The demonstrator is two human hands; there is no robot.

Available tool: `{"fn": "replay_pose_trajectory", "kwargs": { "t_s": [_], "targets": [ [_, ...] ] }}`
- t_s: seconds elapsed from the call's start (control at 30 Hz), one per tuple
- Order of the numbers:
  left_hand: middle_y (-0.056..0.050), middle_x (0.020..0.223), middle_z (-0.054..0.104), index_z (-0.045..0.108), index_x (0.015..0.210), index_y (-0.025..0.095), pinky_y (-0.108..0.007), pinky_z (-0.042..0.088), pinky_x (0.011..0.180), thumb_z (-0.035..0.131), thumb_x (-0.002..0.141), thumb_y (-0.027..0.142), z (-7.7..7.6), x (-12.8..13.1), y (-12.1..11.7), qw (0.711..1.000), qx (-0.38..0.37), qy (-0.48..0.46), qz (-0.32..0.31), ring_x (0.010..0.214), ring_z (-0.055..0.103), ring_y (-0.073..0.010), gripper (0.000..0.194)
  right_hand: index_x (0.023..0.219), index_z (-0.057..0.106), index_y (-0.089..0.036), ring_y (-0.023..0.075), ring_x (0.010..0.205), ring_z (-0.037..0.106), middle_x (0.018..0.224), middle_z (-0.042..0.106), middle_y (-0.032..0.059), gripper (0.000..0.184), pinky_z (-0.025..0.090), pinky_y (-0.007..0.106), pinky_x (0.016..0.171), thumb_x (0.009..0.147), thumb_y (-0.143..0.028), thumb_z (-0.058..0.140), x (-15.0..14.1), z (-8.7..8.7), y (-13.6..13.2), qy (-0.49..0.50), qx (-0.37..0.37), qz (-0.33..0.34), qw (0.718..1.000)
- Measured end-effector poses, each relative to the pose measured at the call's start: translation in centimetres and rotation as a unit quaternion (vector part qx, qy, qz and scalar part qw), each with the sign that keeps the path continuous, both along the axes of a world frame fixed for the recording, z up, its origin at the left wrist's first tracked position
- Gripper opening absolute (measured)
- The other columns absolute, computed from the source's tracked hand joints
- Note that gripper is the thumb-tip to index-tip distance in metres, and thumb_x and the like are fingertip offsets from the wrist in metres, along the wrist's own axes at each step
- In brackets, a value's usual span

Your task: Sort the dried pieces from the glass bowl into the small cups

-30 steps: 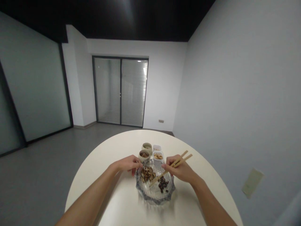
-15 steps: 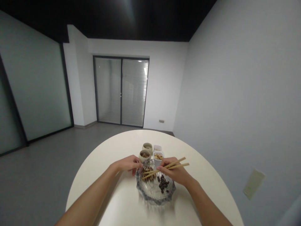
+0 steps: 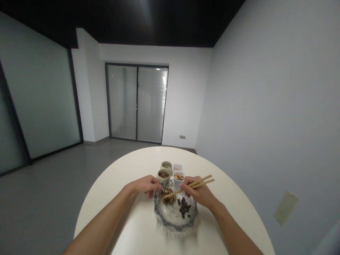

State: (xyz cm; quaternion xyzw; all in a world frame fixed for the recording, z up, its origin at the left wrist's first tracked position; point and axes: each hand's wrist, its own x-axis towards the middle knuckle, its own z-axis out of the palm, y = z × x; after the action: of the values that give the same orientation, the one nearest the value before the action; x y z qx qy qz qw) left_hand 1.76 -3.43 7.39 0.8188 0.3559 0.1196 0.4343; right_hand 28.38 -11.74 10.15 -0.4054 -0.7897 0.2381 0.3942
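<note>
My right hand [image 3: 198, 191] is closed around a pair of wooden chopsticks [image 3: 174, 193]. Their tips, now close together, touch a heap of brown-and-pale striped seeds [image 3: 168, 202] in a clear glass bowl [image 3: 175, 225] with a scalloped rim. A cluster of dark beans or dried fruit [image 3: 184, 208] lies on the right side of the same bowl. At the bowl's left rim, my left hand [image 3: 146, 185] grips the edge with bent fingers; the lower fingers are partly hidden.
Behind the bowl stand two greenish cups [image 3: 166, 165], the nearer one holding brown bits, and two white containers [image 3: 179, 176], the nearer one with pale nuts. All rest on a round white table [image 3: 132, 230]. A wall [image 3: 265, 106] rises on the right.
The chopsticks have closed together at the tips over the striped seeds, and their back ends have drawn nearer each other. My right hand shifted slightly; my left hand stayed still.
</note>
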Motion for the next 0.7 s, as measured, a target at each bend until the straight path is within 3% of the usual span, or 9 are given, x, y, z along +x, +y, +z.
{"fn": "replay_pose_trajectory", "kwargs": {
  "t_s": [0.43, 0.7],
  "targets": [
    [0.001, 0.058, 0.059, 0.067, 0.083, 0.015, -0.023, 0.032, 0.046, 0.057, 0.081, 0.054, -0.5, -0.1, 0.4, 1.0, -0.009, -0.009, 0.001, 0.052, 0.057, -0.0151, 0.041, 0.063, 0.058, -0.019, 0.012, 0.046, 0.05, 0.049, 0.058, -0.0012, 0.038, 0.039, 0.023, 0.048, 0.089, -0.046, 0.062, 0.7, -0.1, 0.5, 0.037, -0.053, -0.04, 0.997],
    [0.001, 0.055, 0.057, 0.068, 0.083, 0.014, -0.022, 0.032, 0.045, 0.056, 0.083, 0.052, -0.3, -0.1, 0.2, 1.0, -0.006, -0.009, -0.007, 0.05, 0.055, -0.0134, 0.04, 0.063, 0.059, -0.019, 0.0128, 0.045, 0.052, 0.048, 0.059, -0.0009, 0.041, 0.04, 0.023, 0.049, 0.089, -0.051, 0.06, 1.0, -0.1, 0.7, 0.074, -0.038, -0.058, 0.995]
  ]
}}
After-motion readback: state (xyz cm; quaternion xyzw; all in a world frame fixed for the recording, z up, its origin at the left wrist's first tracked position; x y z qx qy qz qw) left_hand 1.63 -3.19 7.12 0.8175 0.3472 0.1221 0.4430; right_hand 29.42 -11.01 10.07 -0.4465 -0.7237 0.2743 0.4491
